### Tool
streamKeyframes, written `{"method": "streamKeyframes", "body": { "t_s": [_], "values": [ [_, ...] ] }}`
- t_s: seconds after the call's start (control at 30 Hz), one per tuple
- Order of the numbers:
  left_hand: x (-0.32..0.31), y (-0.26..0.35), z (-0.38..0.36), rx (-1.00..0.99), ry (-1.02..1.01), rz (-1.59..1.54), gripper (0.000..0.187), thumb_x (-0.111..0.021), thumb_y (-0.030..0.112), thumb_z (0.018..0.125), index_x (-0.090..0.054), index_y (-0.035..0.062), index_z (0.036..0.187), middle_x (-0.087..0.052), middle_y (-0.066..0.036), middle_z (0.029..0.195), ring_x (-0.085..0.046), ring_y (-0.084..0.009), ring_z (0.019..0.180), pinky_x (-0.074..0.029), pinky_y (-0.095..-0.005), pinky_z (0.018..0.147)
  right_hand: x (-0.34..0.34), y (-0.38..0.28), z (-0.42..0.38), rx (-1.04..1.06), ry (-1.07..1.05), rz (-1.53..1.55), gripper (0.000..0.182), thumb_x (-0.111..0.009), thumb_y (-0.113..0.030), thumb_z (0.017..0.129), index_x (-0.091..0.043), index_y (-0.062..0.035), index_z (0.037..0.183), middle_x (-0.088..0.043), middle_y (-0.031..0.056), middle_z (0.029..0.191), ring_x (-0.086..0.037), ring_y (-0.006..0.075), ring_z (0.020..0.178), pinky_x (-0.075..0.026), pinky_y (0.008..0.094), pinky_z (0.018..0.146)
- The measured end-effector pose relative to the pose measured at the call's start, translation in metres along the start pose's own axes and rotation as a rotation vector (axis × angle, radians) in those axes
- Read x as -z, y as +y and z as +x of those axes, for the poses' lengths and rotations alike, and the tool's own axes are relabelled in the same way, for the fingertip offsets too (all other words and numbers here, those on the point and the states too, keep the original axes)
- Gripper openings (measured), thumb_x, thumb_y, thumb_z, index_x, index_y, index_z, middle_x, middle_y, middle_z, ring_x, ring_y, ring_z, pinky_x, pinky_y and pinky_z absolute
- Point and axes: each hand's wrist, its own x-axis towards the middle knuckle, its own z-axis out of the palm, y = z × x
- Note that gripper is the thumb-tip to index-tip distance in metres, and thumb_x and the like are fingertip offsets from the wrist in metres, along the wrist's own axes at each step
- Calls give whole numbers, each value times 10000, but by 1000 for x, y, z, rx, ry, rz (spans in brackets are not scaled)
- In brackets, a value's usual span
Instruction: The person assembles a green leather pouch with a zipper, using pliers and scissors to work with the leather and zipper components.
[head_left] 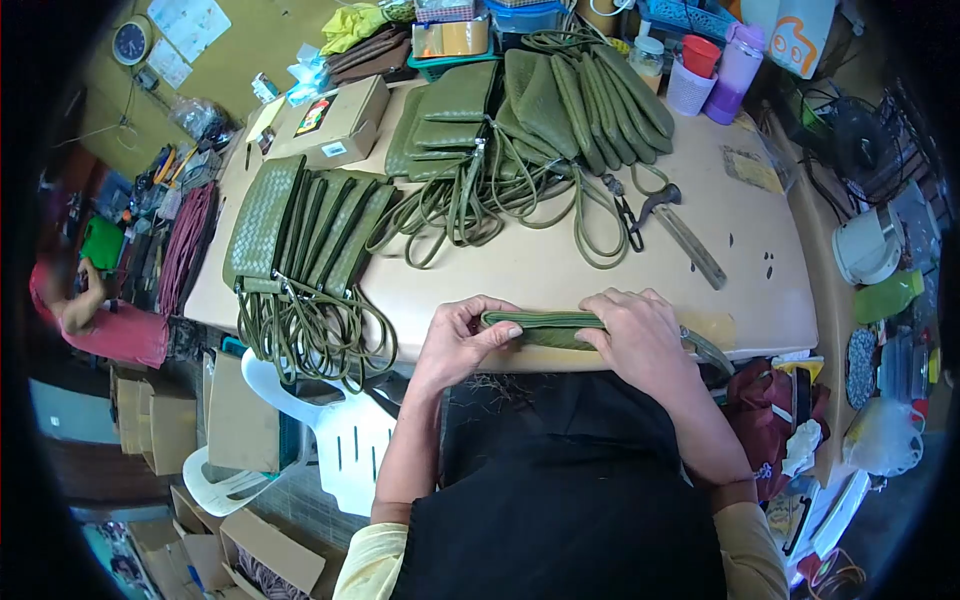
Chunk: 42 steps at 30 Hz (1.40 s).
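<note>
Along the table's near edge lies a green leather pouch (pixel 550 321), seen edge-on with its folded layers towards me. My left hand (pixel 462 338) pinches its left end, thumb against the near side. Over its right end my right hand (pixel 642 335) curls, thumb in front and fingers on top. A strap (pixel 708 350) trails past the right wrist towards the table edge. Beyond the hands a hammer (pixel 685 237) and black-handled pliers (pixel 626 214) rest on the table.
Woven green bags (pixel 268 225) with coiled straps stand at the left; more bags (pixel 590 105) fill the back. A cardboard box (pixel 335 120), purple bottle (pixel 735 75) and white cup (pixel 690 90) sit behind. A white chair (pixel 350 435) is below left; another person (pixel 115 325) is far left.
</note>
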Motion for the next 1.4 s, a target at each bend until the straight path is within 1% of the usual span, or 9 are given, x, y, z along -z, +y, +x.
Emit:
{"method": "streamKeyframes", "body": {
  "t_s": [0.43, 0.53, 0.6, 0.8, 1.03, 1.1, 1.23, 1.33, 1.4],
  "values": [
    [-7, -4, 0, 18, 71, 111, 177, -723, 119, 850, -653, -31, 914, -647, -30, 759, -557, -74, 662, -462, -223, 618, 1, -10, 8, -38, -12, 46, 301, -702, -335, 801, -645, -69, 929, -656, 97, 867, -646, 282, 824, -448, 391, 782],
    [-15, -14, 0, -66, 84, 97, 133, -698, 77, 862, -654, -26, 933, -627, 3, 702, -513, -35, 615, -412, -196, 560, -10, -25, 30, 38, 133, 181, 365, -667, -416, 822, -665, -58, 893, -664, 108, 848, -651, 291, 809, -454, 407, 787],
    [-22, -20, 0, -245, 105, 77, 126, -691, 64, 864, -649, -22, 945, -623, 4, 700, -509, -32, 613, -405, -191, 549, -14, -33, 50, -37, -205, 170, 399, -630, -444, 845, -690, -49, 833, -669, 142, 797, -648, 329, 777, -468, 445, 760],
    [-15, -16, -1, -20, 52, 2, 147, -726, 89, 841, -643, -15, 905, -645, -22, 756, -560, -64, 672, -452, -216, 621, -18, -13, 63, -28, -350, 398, 310, -602, -304, 873, -671, -17, 781, -595, 222, 679, -592, 379, 669, -459, 444, 643],
    [-16, -11, 1, -58, 31, -40, 167, -700, 63, 860, -652, -42, 980, -658, -40, 775, -584, -67, 647, -460, -209, 596, -17, 7, 65, 28, -425, 418, 239, -542, -203, 878, -678, -11, 840, -620, 214, 711, -587, 356, 653, -464, 419, 648],
    [-16, -11, 2, -54, 38, -51, 168, -702, 65, 858, -648, -46, 973, -656, -40, 771, -585, -72, 645, -471, -215, 607, -13, 13, 63, 51, -433, 453, 265, -534, -221, 884, -652, -12, 773, -623, 227, 746, -620, 394, 755, -464, 481, 697],
    [-16, -15, 1, -49, 62, -51, 158, -696, 56, 860, -646, -48, 968, -655, -39, 767, -583, -74, 642, -474, -217, 609, 11, 25, 36, 40, -287, 299, 278, -570, -276, 886, -688, -36, 813, -637, 197, 732, -627, 368, 753, -471, 449, 728],
    [-15, -14, 0, -68, 85, -119, 169, -724, 104, 843, -647, -30, 911, -633, -18, 726, -552, -68, 620, -443, -208, 579, 35, 34, 4, -167, -226, 30, 353, -607, -399, 869, -717, -64, 853, -658, 152, 767, -633, 332, 767, -471, 412, 780],
    [-10, 1, -5, 68, 17, 141, 210, -733, 123, 822, -649, -21, 951, -660, -58, 803, -592, -122, 735, -466, -262, 674, 38, 49, -21, -128, -26, -63, 412, -634, -476, 834, -712, -72, 833, -658, 116, 791, -640, 307, 788, -460, 405, 816]
  ]
}}
